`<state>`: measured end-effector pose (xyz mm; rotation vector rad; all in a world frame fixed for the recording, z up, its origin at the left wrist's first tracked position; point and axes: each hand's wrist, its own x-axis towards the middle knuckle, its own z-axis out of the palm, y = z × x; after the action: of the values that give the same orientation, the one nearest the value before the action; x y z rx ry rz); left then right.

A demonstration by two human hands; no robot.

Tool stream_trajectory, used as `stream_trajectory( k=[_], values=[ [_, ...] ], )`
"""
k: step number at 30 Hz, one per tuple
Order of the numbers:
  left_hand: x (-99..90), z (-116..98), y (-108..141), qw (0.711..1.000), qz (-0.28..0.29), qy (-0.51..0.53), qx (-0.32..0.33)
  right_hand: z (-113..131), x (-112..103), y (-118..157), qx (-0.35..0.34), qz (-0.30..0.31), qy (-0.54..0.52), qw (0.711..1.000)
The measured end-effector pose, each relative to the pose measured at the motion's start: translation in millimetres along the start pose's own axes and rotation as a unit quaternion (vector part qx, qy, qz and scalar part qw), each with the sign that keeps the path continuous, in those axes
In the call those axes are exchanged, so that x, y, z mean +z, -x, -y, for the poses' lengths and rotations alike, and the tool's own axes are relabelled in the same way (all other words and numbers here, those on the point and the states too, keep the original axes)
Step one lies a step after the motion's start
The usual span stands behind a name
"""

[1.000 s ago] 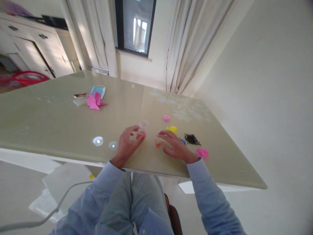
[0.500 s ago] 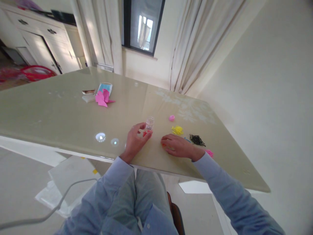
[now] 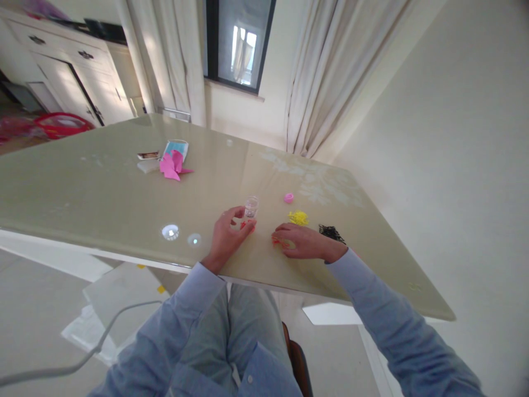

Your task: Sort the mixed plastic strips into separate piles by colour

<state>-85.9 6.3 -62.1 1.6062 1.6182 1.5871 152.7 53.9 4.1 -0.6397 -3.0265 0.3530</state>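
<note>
My left hand (image 3: pixel 227 234) grips a small clear container (image 3: pixel 251 207) between thumb and fingers near the table's front edge. Red pieces (image 3: pixel 248 225) show by its lower part, next to my thumb. To the right, my right hand (image 3: pixel 303 240) is low over the table, its fingers curled at some small red pieces (image 3: pixel 276 240); whether it pinches any is too small to tell. Just beyond the right hand lies a yellow pile (image 3: pixel 298 218) of small pieces. A black pile (image 3: pixel 331 234) sits beside the right wrist, and a pink round item (image 3: pixel 289 197) stands farther back.
On the table's (image 3: pixel 103 193) left part lie a pink crumpled piece (image 3: pixel 172 164), a blue face mask (image 3: pixel 177 149) and a small flat item (image 3: pixel 147 156). A window (image 3: pixel 243 44) and curtains are behind the table. White sheets and a grey cable lie on the floor.
My right hand has shifted slightly, and its forearm now covers the pink pile that showed near the wrist. My left hand still holds the container. The view has moved slightly.
</note>
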Motion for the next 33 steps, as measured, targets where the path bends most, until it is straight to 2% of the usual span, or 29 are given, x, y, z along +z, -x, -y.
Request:
stream_trajectory(
  k=[6, 14, 18, 27, 33],
  values=[
    [-0.3, -1, 0, 1.000, 0.003, 0.000, 0.000, -12, -5, 6, 0.031, 0.031, -0.017, 0.999],
    [1.4, 2, 0, 1.000, -0.004, 0.005, -0.005, -2, -6, -1, 0.094, 0.096, 0.038, 0.990],
    [1.9, 3, 0, 1.000, -0.005, 0.005, -0.002, 0, -3, -8, 0.157, 0.119, 0.081, 0.977],
    [1.2, 0, 0, 1.000, -0.012, 0.015, -0.003, 3, 7, -19, 0.255, 0.093, 0.101, 0.957],
    [1.4, 1, 0, 1.000, -0.013, 0.023, 0.003, -1, 7, -20, 0.273, 0.055, 0.047, 0.959]
  ],
)
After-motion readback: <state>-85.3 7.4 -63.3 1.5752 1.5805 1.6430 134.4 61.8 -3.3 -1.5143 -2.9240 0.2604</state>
